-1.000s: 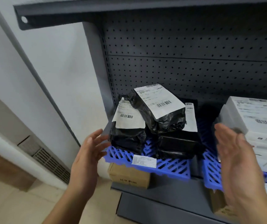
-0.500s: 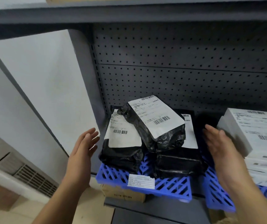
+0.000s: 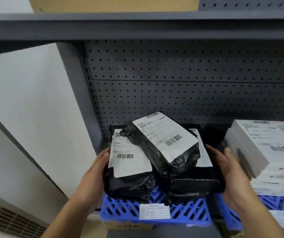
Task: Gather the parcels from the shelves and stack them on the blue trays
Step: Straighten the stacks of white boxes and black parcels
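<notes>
Two hands bracket the pile of black parcels on the left blue tray.

The left hand (image 3: 93,176) lies flat-fingered against the left black parcel (image 3: 129,170); the right hand (image 3: 227,174) presses the right-hand stack (image 3: 194,184), fingers apparently straight, though its tips are hidden. The tilted top parcel (image 3: 165,143) rides loose above the blue tray (image 3: 186,214). This looks like squaring the pile; next, level that top parcel. White boxes (image 3: 266,148) fill the neighbouring tray.

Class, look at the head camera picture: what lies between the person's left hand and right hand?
In the head view, a pile of black parcels on the blue tray lies between the left hand and right hand.
</notes>
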Tool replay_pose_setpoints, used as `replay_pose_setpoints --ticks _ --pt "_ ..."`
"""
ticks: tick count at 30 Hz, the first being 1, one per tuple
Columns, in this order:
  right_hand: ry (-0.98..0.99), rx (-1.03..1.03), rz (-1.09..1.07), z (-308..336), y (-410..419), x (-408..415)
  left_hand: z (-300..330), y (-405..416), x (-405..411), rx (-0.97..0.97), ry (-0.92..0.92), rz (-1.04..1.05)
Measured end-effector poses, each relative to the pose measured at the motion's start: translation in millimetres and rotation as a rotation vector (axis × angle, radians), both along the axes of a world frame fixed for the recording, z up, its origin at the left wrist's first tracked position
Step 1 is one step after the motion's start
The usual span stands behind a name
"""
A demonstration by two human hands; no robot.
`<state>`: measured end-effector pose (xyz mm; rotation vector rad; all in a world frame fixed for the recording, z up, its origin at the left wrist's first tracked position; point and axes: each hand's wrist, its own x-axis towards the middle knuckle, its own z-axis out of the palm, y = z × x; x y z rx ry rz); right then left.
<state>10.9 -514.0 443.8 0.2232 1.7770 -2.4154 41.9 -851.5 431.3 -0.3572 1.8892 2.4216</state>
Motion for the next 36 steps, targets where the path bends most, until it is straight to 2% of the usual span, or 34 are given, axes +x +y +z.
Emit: replay_pose_setpoints --ticks 7,19,27,36 --pt "-0.041 -0.075 -0.018 3.4 -9.6 4.2 5.3 4.7 -1.4 0.102 -0.053 -0.054" --pt "-0.059 -0.148 -0.015 1.3 -25.6 14.2 -4.0 6.3 -2.0 0.071 -0.05 -0.085" --pt "-0.068 -0.097 -0.001 -7.7 -31.5 13.3 -0.4 9.8 -3.2 -0.003 -0.045 -0.109" --pt "-0.093 -0.089 0.001 -2.2 -40.2 16.7 -1.6 7.6 -11.5 -0.049 -0.132 -0.181"
